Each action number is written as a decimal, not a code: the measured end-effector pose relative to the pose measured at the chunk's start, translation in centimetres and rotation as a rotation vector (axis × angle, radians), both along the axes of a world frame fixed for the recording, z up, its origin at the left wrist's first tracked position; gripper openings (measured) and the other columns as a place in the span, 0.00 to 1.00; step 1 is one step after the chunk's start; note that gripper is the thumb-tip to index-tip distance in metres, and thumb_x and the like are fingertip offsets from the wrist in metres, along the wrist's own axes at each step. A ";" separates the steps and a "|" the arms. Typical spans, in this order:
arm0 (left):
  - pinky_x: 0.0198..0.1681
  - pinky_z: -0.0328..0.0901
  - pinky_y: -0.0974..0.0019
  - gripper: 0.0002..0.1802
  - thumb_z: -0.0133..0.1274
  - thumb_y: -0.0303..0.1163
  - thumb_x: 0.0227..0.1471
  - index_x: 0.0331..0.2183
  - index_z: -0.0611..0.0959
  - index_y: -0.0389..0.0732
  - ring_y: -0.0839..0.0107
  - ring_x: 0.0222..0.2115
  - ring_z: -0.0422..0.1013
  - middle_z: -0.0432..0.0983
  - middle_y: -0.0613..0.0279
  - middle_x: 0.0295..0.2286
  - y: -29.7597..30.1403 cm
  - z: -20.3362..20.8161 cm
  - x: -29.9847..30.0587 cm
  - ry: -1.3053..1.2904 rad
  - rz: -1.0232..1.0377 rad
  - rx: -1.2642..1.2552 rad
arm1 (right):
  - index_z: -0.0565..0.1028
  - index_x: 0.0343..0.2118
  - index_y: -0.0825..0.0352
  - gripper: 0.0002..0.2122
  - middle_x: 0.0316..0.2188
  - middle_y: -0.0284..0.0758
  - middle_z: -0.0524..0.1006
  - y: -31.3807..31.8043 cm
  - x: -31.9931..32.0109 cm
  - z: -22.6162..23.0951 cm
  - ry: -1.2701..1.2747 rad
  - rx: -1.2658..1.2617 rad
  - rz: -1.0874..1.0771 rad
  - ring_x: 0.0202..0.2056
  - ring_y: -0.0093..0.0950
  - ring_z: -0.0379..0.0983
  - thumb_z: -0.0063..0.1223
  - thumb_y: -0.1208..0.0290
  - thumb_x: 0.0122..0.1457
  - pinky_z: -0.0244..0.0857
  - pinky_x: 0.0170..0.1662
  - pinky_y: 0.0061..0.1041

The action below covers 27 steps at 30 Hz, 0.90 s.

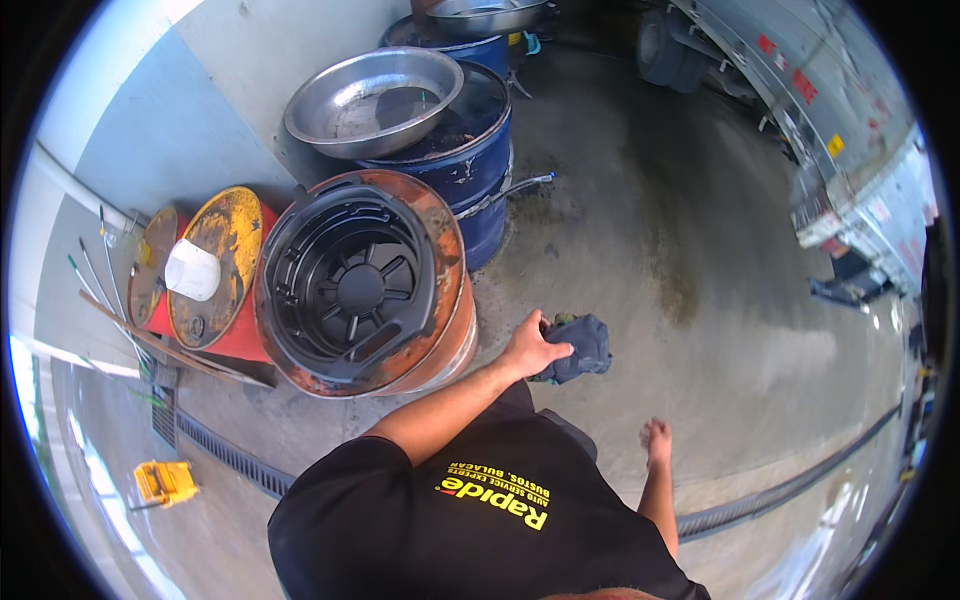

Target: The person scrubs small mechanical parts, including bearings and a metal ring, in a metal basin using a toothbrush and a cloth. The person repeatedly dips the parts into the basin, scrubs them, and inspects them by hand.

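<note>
A dark grey bundled cloth [588, 347] is gripped in my left hand [533, 345], which reaches across in front of my body. A little green-brown material shows between the hand and the cloth. Just left of that arm, a round black drain pan [362, 288] rests on top of a rusty red-brown drum [462, 330]; the hand is apart from both. My right hand [656, 438] hangs low at my side, small in view, with nothing seen in it and its fingers loosely apart.
Blue drums [487, 215] stand beyond the rusty one, topped by a wide metal basin [375, 100]. Red and yellow drums [225, 265] lie by the wall. A floor drain grate [232, 452], a yellow mop bucket [167, 483] and a parked truck [800, 90] are also around.
</note>
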<state>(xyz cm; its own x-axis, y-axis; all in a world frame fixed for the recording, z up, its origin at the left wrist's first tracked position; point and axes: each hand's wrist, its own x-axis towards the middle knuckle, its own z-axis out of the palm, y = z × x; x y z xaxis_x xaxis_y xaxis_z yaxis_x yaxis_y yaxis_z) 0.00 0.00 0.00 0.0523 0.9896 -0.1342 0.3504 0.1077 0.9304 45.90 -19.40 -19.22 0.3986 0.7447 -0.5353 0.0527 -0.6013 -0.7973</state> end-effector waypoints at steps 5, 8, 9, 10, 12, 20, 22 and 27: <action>0.41 0.73 0.58 0.35 0.80 0.35 0.41 0.42 0.73 0.34 0.68 0.37 0.76 0.78 0.53 0.36 16.8 2.3 1.0 -0.251 0.217 -0.027 | 0.66 0.70 0.65 0.28 0.62 0.43 0.77 35.9 -10.5 21.0 0.147 0.355 0.525 0.58 0.36 0.77 0.56 0.60 0.71 0.72 0.56 0.38; 0.42 0.74 0.61 0.38 0.79 0.30 0.44 0.48 0.70 0.31 0.70 0.40 0.76 0.77 0.51 0.40 26.6 -0.3 2.1 -0.294 0.308 0.022 | 0.59 0.75 0.62 0.32 0.66 0.41 0.72 48.7 -16.7 22.1 0.362 0.344 0.676 0.65 0.37 0.71 0.55 0.59 0.72 0.69 0.62 0.42; 0.43 0.75 0.61 0.40 0.80 0.31 0.44 0.49 0.69 0.31 0.69 0.40 0.76 0.77 0.51 0.40 30.4 -0.1 2.4 -0.308 0.336 0.062 | 0.58 0.75 0.61 0.33 0.66 0.40 0.72 53.2 -18.4 20.9 0.406 0.351 0.698 0.65 0.37 0.70 0.56 0.58 0.72 0.68 0.62 0.43; 0.44 0.75 0.61 0.42 0.80 0.31 0.44 0.51 0.69 0.30 0.67 0.41 0.77 0.77 0.50 0.41 33.3 0.1 3.1 -0.328 0.367 0.083 | 0.58 0.75 0.61 0.34 0.66 0.40 0.72 56.9 -19.5 19.0 0.446 0.337 0.717 0.65 0.37 0.70 0.57 0.57 0.72 0.68 0.63 0.44; 0.48 0.76 0.59 0.45 0.80 0.33 0.44 0.55 0.67 0.31 0.64 0.43 0.78 0.77 0.47 0.43 38.8 4.1 3.3 -0.413 0.408 -0.051 | 0.58 0.75 0.61 0.34 0.65 0.39 0.73 62.1 -20.7 18.6 0.513 0.281 0.708 0.64 0.37 0.71 0.59 0.58 0.71 0.69 0.62 0.44; 0.61 0.70 0.55 0.52 0.78 0.36 0.50 0.66 0.64 0.30 0.58 0.57 0.73 0.74 0.38 0.55 58.1 9.1 2.5 -0.442 0.481 -0.063 | 0.60 0.72 0.63 0.35 0.63 0.38 0.73 85.2 -22.3 23.8 0.703 0.221 0.686 0.59 0.32 0.75 0.67 0.69 0.66 0.76 0.56 0.38; 0.63 0.69 0.56 0.51 0.77 0.37 0.52 0.66 0.65 0.29 0.58 0.59 0.71 0.73 0.39 0.56 63.0 7.7 1.9 -0.587 0.479 -0.080 | 0.60 0.72 0.64 0.36 0.64 0.39 0.71 91.2 -22.9 23.6 0.724 0.208 0.730 0.59 0.32 0.75 0.68 0.71 0.65 0.76 0.56 0.36; 0.58 0.73 0.61 0.42 0.71 0.27 0.57 0.64 0.67 0.21 0.66 0.51 0.78 0.79 0.48 0.52 72.2 1.9 2.2 -0.792 0.763 -0.121 | 0.60 0.72 0.67 0.38 0.65 0.41 0.69 105.2 -26.0 20.5 0.639 0.214 0.978 0.61 0.34 0.73 0.70 0.69 0.64 0.73 0.60 0.34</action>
<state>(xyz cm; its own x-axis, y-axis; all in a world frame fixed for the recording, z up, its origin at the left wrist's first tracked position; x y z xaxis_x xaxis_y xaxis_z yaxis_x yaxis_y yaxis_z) 2.22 72.22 1.95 -0.4523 0.7812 -0.4303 -0.5368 0.1468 0.8308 19.86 85.75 1.32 -0.6835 0.6828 -0.2582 -0.0287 -0.3785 -0.9251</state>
